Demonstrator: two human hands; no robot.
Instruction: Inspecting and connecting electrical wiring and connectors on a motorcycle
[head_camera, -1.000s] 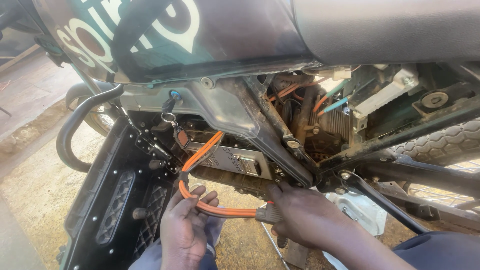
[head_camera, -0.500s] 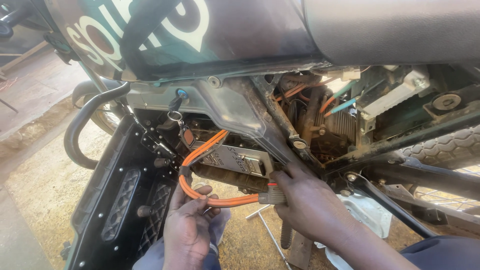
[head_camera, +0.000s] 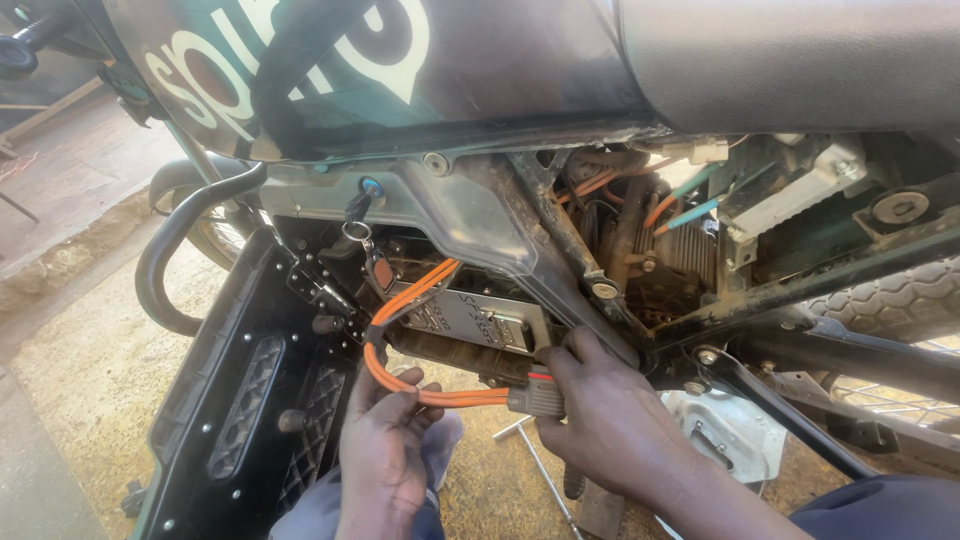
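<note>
- We look down at the side of a motorcycle (head_camera: 560, 70), its bodywork dark with teal and pale lettering, the seat running off to the right.
- Our left hand (head_camera: 385, 440) sits low at centre, fingers curled loosely around a pair of orange cables (head_camera: 440, 397); the grip looks light, the fingertips partly wrapped over the loop rather than clenched.
- Our right hand (head_camera: 605, 420) is just to the right, thumb and fingers closed on a grey connector (head_camera: 537, 398) at the end of those cables, with a red mark on its top.
- The orange cables run from the connector leftwards through the left hand, bend upward, and climb toward the frame beside a silver metal box (head_camera: 480, 320).
- The connector lies just below and right of that box, close under the frame tubes (head_camera: 580, 250).
- A key with a ring and fob (head_camera: 362, 235) hangs from a lock above the cable bend.
- An opened black side panel (head_camera: 250, 400) hangs to the left, with ribbed inserts and bolts showing.
- A black crash bar (head_camera: 175, 250) curves at far left.
- More orange and blue wires (head_camera: 675, 205) sit deeper in the frame, upper right.
- The rear tyre (head_camera: 890, 295) shows at right.
- A metal rod-shaped tool (head_camera: 535, 465) lies on the sandy ground (head_camera: 90, 380) between the hands.
- Our blue trouser legs show at the bottom edge.
</note>
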